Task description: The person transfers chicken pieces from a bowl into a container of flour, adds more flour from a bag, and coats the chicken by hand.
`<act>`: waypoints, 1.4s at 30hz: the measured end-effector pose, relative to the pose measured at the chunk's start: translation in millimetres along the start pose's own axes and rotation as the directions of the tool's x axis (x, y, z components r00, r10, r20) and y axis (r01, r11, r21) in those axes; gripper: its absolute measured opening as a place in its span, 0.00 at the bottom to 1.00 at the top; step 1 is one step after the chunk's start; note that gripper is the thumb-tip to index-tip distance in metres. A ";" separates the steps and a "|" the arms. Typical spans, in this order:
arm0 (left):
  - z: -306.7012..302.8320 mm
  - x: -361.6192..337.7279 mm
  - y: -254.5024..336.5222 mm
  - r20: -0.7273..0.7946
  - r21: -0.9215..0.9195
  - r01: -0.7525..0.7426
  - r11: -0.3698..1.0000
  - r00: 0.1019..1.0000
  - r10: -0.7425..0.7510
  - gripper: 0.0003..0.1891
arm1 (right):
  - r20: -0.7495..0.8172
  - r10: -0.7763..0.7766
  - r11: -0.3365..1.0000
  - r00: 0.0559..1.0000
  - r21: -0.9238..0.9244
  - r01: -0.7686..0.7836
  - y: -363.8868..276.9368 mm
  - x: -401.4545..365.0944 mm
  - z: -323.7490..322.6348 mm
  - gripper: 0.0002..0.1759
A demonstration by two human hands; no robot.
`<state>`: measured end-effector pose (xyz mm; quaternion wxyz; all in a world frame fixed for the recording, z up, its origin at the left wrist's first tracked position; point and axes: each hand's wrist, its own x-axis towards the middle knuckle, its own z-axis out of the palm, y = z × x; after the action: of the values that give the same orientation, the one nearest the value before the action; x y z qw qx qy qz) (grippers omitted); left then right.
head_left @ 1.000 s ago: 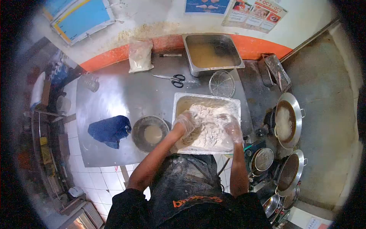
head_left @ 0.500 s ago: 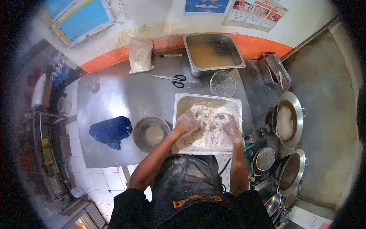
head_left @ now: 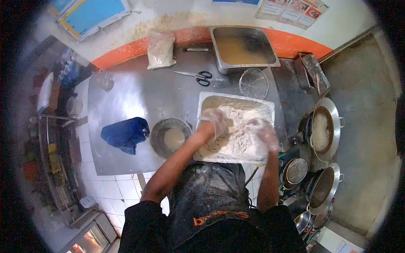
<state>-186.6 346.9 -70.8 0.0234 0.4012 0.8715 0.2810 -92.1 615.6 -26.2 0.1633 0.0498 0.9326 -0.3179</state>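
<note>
A rectangular metal pan [head_left: 273, 114] at the table's front edge holds a heap of white flour [head_left: 236, 139] with clumpy, coated lumps in it. My left hand [head_left: 214, 122], in a clear plastic glove, is over the pan's left side; motion blur hides how its fingers are set. Over the right side is my right hand [head_left: 266, 135], also gloved, its fingers stretched loosely inward above the flour. Whether either hand touches a lump is not clear. Left of the pan stands a round metal bowl [head_left: 155, 145] with pale liquid in it.
A blue cloth [head_left: 125, 134] lies on the steel table [head_left: 122, 90]. Behind the pan are scissors [head_left: 198, 76], a round wire strainer [head_left: 254, 84], a bag of white powder [head_left: 161, 49] and a deep tray of yellowish liquid [head_left: 244, 49]. Woks [head_left: 324, 130] stand along the right.
Both hands have lifted a little from the flour and moved slightly apart. The flour between them shows more. The whole view has shifted slightly.
</note>
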 end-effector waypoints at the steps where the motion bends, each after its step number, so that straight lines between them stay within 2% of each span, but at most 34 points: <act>1: 1.4 -8.4 -11.5 0.203 0.276 -0.070 0.959 0.979 0.013 0.10 | 0.010 -0.003 1.000 1.000 0.005 0.003 19.7 5.5 10.8 0.41; 2: -1.8 -11.3 -3.4 0.087 0.640 -0.226 0.735 0.971 0.222 0.10 | -0.023 -0.123 0.970 0.992 0.208 0.125 56.0 16.7 25.9 0.42; 3: -9.1 -9.9 12.5 0.092 0.639 -0.228 0.734 0.971 0.222 0.10 | -0.081 -0.226 0.886 0.971 0.396 0.240 80.3 22.9 39.3 0.42; 4: -16.2 -6.6 33.3 -0.015 0.151 -0.084 0.985 0.996 0.088 0.11 | -0.082 -0.218 0.887 0.973 0.399 0.232 86.0 19.2 48.5 0.42; 5: -17.0 -0.8 45.0 -0.037 -0.391 0.062 0.918 0.996 -0.083 0.12 | -0.085 -0.244 0.875 0.966 0.410 0.257 87.7 15.4 53.9 0.43; 6: 4.1 2.4 36.4 -0.265 -0.398 -0.106 0.911 0.964 -0.003 0.14 | -0.090 -0.274 0.862 0.957 0.418 0.286 88.4 14.0 58.5 0.43; 7: 22.9 -0.4 21.2 -0.270 -0.399 -0.108 0.911 0.963 -0.004 0.14 | -0.089 -0.308 0.847 0.947 0.427 0.315 85.6 12.9 62.9 0.43; 8: 37.0 -7.4 1.9 -0.230 -0.333 -0.009 0.943 0.970 -0.072 0.16 | -0.275 -0.426 0.899 0.862 -0.235 0.370 73.2 12.0 66.7 0.40; 9: 40.2 -14.7 -12.8 -0.192 -0.260 0.092 0.961 0.971 -0.145 0.17 | -0.267 -0.433 0.896 0.861 -0.233 0.378 73.0 12.5 58.7 0.40; 10: -29.3 -5.0 8.6 0.163 -0.016 0.198 0.980 0.968 -0.193 0.19 | -0.136 -0.333 0.943 0.933 -0.043 0.330 77.1 13.2 47.6 0.40; 11: -13.0 -5.4 3.7 0.164 -0.013 0.200 0.980 0.967 -0.195 0.19 | 0.015 -0.243 0.962 0.970 0.136 0.239 75.0 11.1 36.0 0.40; 12: 26.1 -6.9 -3.6 0.021 -0.088 0.150 0.985 0.989 -0.148 0.19 | 0.033 -0.086 0.935 0.996 0.348 0.069 24.0 -6.5 14.4 0.41; 13: 62.3 -7.3 -8.7 -0.128 -0.157 0.085 0.984 0.986 -0.106 0.20 | 0.031 -0.080 0.935 0.996 0.348 0.064 34.6 -10.6 27.8 0.41; 14: 91.0 -7.9 -12.3 -0.129 -0.159 0.080 0.984 0.987 -0.101 0.20 | 0.017 -0.041 0.704 0.999 0.710 0.017 51.1 -12.7 50.3 0.37; 15: 116.9 -11.4 -15.4 -0.158 -0.262 0.086 0.961 0.979 -0.131 0.19 | 0.021 -0.004 0.338 1.000 0.941 -0.018 61.1 -13.0 63.1 0.34; 16: 129.2 -13.3 -17.8 -0.185 -0.362 0.090 0.928 0.969 -0.166 0.19 | 0.020 -0.006 0.339 1.000 0.940 -0.017 58.1 -11.3 59.8 0.34; 17: 129.2 -14.9 -21.8 -0.188 -0.361 0.090 0.928 0.968 -0.167 0.19 | 0.095 0.048 0.605 0.994 0.790 -0.105 50.5 -9.6 52.1 0.34; 19: 127.0 -23.9 -34.5 -0.068 0.251 0.103 0.962 0.994 -0.089 0.17 | 0.177 0.213 0.927 0.961 0.275 -0.256 35.5 -7.9 37.0 0.36; 22: 63.5 -19.9 -19.4 -0.101 -0.086 0.280 0.956 0.952 -0.288 0.15 | -0.059 0.109 0.994 0.992 0.013 -0.109 15.3 -13.0 26.4 0.46; 23: 34.9 -12.2 -8.4 -0.102 -0.083 0.280 0.957 0.952 -0.287 0.15 | -0.061 0.107 0.994 0.992 0.014 -0.106 10.3 -11.3 33.0 0.46; 25: -7.3 0.7 12.5 0.179 -0.032 0.323 0.946 0.933 -0.312 0.13 | -0.248 -0.383 0.790 0.890 -0.588 0.176 0.6 -8.3 55.1 0.43; 26: 18.1 -5.0 9.4 0.179 -0.032 0.316 0.948 0.935 -0.305 0.13 | -0.254 -0.381 0.790 0.889 -0.589 0.170 8.5 1.9 77.8 0.43; 28: 100.6 -21.5 -10.3 -0.086 -0.180 0.187 0.966 0.975 -0.205 0.14 | -0.165 0.045 0.949 0.985 -0.302 -0.094 34.2 29.1 120.0 0.41; 29: 112.8 -17.9 -23.4 -0.094 -0.179 0.186 0.966 0.974 -0.205 0.14 | -0.168 0.038 0.948 0.985 -0.306 -0.089 37.8 31.9 114.4 0.41; 31: 122.6 -20.9 -43.6 0.329 0.180 0.082 0.980 0.934 -0.138 0.20 | -0.225 -0.171 0.943 0.959 0.245 0.226 54.9 25.4 101.4 0.37; 32: 102.6 -21.6 -38.0 0.327 0.183 0.081 0.980 0.935 -0.138 0.20 | -0.470 -0.264 0.957 0.842 -0.020 0.290 86.0 22.9 117.2 0.28; 33: 64.0 -19.3 -22.6 0.016 0.180 -0.008 0.984 1.000 0.005 0.22 | -0.476 -0.267 0.956 0.838 -0.022 0.292 101.5 15.6 112.1 0.28; 34: 33.9 -21.3 -3.9 -0.288 0.195 -0.092 0.976 0.946 0.147 0.25 | -0.428 -0.049 0.949 0.903 0.262 0.175 115.6 0.5 109.8 0.27; 35: 16.6 -17.9 6.5 -0.286 0.192 -0.095 0.977 0.947 0.148 0.25 | -0.322 0.151 0.856 0.935 0.516 0.039 122.6 -6.6 107.9 0.26; 36: 3.3 -15.2 15.2 0.015 -0.136 0.122 0.983 0.993 -0.121 0.25 | -0.137 0.185 0.972 0.973 0.172 -0.161 71.6 -9.6 69.2 0.31; 37: -11.5 -14.0 24.9 0.379 -0.357 0.411 0.839 0.885 -0.272 0.25 | -0.135 0.189 0.971 0.973 0.172 -0.165 73.7 -11.9 74.0 0.31; 38: -35.2 -13.8 43.1 0.370 -0.357 0.407 0.841 0.888 -0.272 0.25 | -0.176 0.063 0.996 0.982 0.077 -0.050 79.7 -3.6 80.5 0.32; 40: -67.9 -21.3 82.9 -0.036 -0.904 0.137 0.406 0.919 -0.392 0.26 | -0.208 -0.195 0.977 0.959 -0.123 0.172 102.6 14.8 105.6 0.34; 42: 74.1 -18.6 -2.7 0.123 -0.556 0.347 0.755 0.933 -0.337 0.30 | -0.180 -0.433 0.879 0.883 -0.302 0.369 119.3 19.2 137.5 0.35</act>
<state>-156.2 367.1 -138.0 0.1996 0.2119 0.8057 0.5158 -49.3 626.1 -203.8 -0.0167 -0.1291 0.9686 -0.2117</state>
